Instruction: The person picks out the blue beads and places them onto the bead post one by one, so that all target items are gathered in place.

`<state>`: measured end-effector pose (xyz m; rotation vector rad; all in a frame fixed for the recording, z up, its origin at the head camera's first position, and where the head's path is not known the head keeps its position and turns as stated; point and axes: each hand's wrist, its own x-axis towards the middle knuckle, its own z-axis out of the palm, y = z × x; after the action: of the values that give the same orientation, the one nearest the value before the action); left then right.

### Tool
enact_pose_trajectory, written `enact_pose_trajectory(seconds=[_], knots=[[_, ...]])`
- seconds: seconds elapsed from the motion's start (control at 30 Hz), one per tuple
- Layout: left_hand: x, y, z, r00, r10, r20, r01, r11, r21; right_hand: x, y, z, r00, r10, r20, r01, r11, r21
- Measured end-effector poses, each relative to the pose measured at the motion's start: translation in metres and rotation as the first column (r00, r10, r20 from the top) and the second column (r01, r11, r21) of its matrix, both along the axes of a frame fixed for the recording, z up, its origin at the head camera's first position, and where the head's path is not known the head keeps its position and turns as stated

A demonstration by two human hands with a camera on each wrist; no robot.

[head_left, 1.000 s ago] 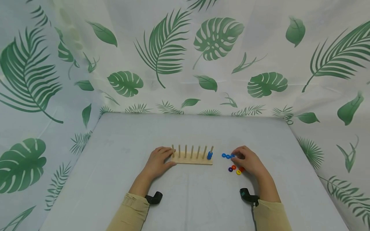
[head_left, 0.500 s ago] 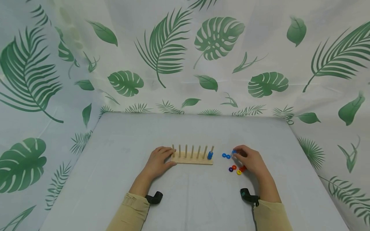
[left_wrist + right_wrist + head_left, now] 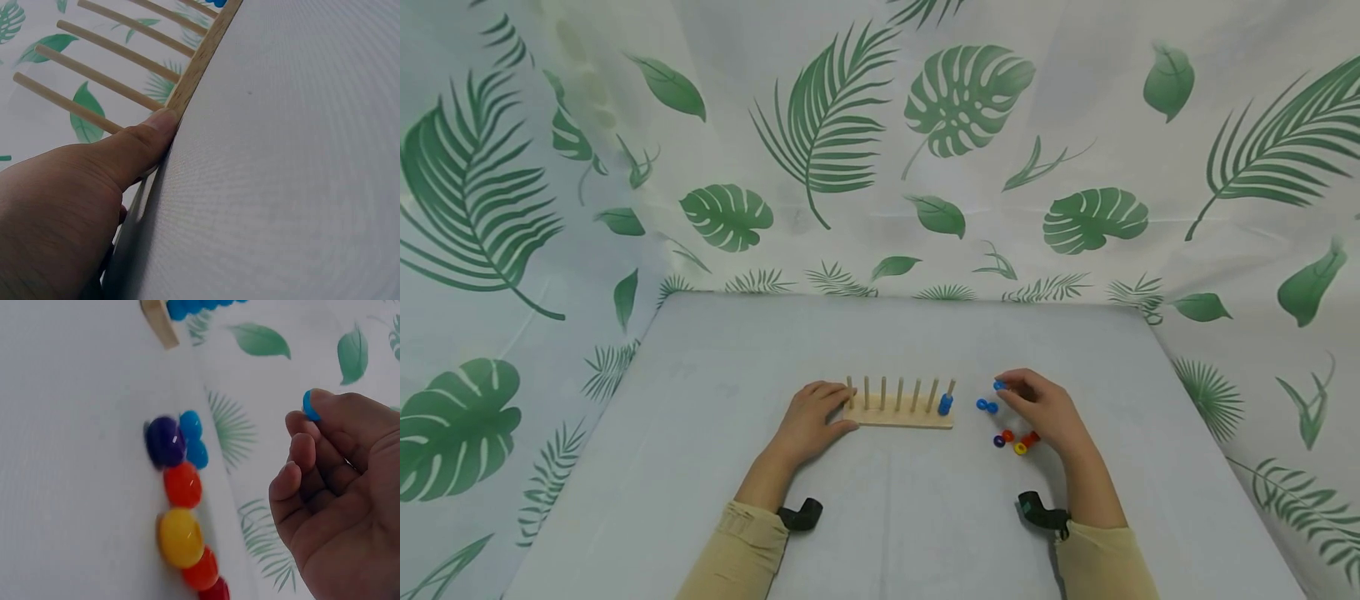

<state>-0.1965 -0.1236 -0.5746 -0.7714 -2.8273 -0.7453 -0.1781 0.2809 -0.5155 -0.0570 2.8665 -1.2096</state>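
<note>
A wooden peg board [image 3: 895, 418] with several upright pegs sits mid-table. Blue beads [image 3: 945, 406] are stacked on its rightmost peg. My left hand [image 3: 808, 423] grips the board's left end, its thumb [image 3: 140, 140] along the front edge in the left wrist view. Thumb and forefinger of my right hand [image 3: 1043, 408] pinch a single blue bead [image 3: 309, 405], raised above the table. Below that hand lie two loose blue beads [image 3: 987, 406]. Closer to me are a purple bead [image 3: 165, 442], a yellow bead [image 3: 180, 537] and several red or orange beads [image 3: 183, 485].
The white tabletop [image 3: 887, 517] extends around the board and beads. A leaf-patterned cloth [image 3: 850, 167] hangs behind and at both sides. Black wrist cameras [image 3: 803, 514] sit on both wrists.
My right hand has lifted one blue bead off the row of loose blue ones, then shifted slightly up and left with it. The left hand and the board have stayed put.
</note>
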Motion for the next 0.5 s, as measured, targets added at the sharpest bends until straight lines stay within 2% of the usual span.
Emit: enact_pose_trajectory(seconds=[0.1,0.33,0.5], knots=[[0.001,0.0,0.001,1.0,-0.002,-0.007,0.002,1.0,0.012,0.0,-0.005,0.007,0.999,0.03,-0.018,-0.03,0.999,-0.018],[0.003,0.0,0.004,1.0,0.006,0.031,-0.006,1.0,0.001,-0.001,-0.015,0.021,0.995,0.084,-0.053,-0.085,0.996,-0.018],[0.003,0.001,0.005,0.999,0.012,0.03,-0.012,1.0,-0.001,-0.003,-0.023,0.031,0.991,0.121,-0.064,-0.124,0.991,-0.042]])
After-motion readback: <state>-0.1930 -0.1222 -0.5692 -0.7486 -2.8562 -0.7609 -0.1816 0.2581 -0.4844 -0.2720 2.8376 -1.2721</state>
